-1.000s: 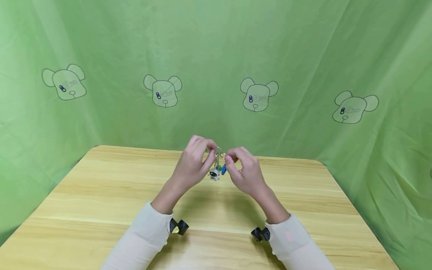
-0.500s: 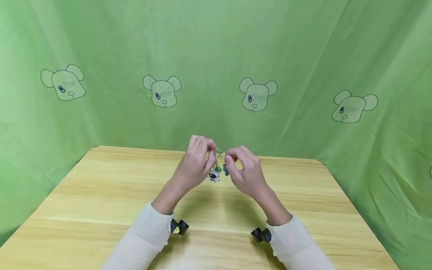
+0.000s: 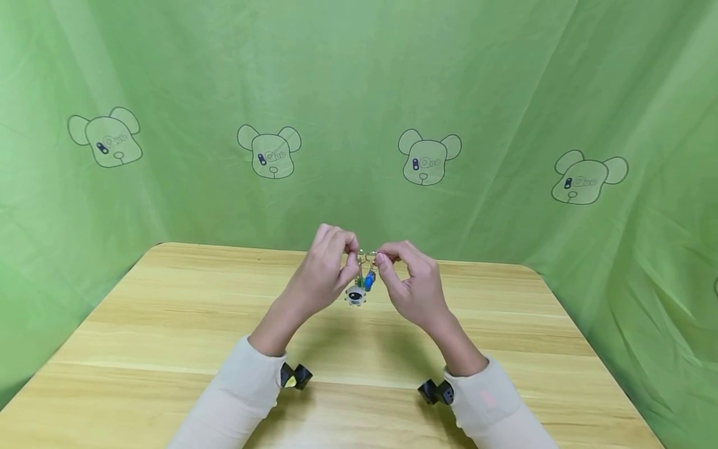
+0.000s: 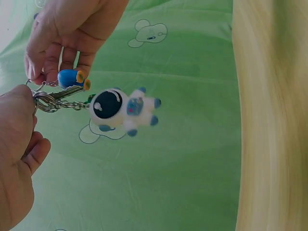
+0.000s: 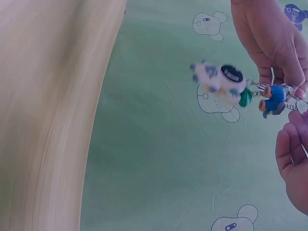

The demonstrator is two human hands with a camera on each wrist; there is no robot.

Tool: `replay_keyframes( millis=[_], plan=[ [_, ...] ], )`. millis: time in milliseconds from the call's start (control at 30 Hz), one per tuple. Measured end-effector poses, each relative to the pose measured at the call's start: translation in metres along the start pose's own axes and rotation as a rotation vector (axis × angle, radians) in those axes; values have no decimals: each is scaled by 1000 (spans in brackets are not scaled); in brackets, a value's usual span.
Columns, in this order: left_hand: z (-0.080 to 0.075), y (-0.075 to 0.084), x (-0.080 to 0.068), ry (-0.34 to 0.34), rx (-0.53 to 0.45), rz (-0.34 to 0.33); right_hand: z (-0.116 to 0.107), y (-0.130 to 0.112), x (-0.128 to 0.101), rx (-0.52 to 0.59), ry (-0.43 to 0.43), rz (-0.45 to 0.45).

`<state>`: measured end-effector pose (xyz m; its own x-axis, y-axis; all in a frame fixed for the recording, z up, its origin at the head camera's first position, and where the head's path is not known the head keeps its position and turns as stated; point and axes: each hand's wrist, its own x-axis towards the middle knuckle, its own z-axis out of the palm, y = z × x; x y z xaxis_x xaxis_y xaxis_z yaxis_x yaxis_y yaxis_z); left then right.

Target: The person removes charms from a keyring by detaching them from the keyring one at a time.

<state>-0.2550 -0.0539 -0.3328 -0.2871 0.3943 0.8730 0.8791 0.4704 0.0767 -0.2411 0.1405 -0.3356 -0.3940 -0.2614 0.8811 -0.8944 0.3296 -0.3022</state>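
Above the table's far part, my left hand point(image 3: 322, 274) pinches a bunch of metal key rings point(image 4: 45, 102) between thumb and fingers. From it hang a white astronaut charm point(image 4: 108, 106) with a dark visor, a key point(image 4: 67, 93) and a green charm point(image 5: 246, 97), partly hidden. Facing it, my right hand point(image 3: 412, 287) pinches a thin metal ring point(image 5: 302, 105) with a short chain, which carries a small blue figure charm point(image 5: 276, 97) with orange feet. Both sets of rings meet between my fingertips. In the right wrist view the astronaut is blurred.
The wooden table point(image 3: 359, 399) spreads below both hands, and its far edge lies just behind them. A green curtain point(image 3: 348, 75) printed with bear heads surrounds the back and sides. A small black camera point(image 3: 296, 376) sits at each sleeve cuff.
My right hand has shifted slightly up and right. The blue charm has turned and swung in front of the green one, and the astronaut hangs a little lower.
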Motion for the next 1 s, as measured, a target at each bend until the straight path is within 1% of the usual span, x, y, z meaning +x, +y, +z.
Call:
replay_keyframes(
  millis=[133,200,267,300,433,533,767,867,1000],
  plan=[
    [-3,2,2,7,-31,17,-2,-5,1,186,12,113],
    [-4,4,4,2,-46,32,-3,-6,2,268,25,144],
    [-4,5,5,-8,-59,44,-4,-7,3,300,44,150],
    [-5,6,5,-12,-63,47,-4,-8,3,302,52,150],
    [-6,8,6,-11,-75,55,-4,-8,4,252,80,131],
    [-8,10,7,-3,-80,48,-5,-8,4,221,94,129],
    [-12,12,7,-8,-97,-38,-7,-8,6,264,92,152],
    [-11,12,6,-8,-125,-62,-7,-8,6,216,80,134],
    [-9,13,5,-5,-161,-78,-6,-7,5,138,78,106]
  ],
)
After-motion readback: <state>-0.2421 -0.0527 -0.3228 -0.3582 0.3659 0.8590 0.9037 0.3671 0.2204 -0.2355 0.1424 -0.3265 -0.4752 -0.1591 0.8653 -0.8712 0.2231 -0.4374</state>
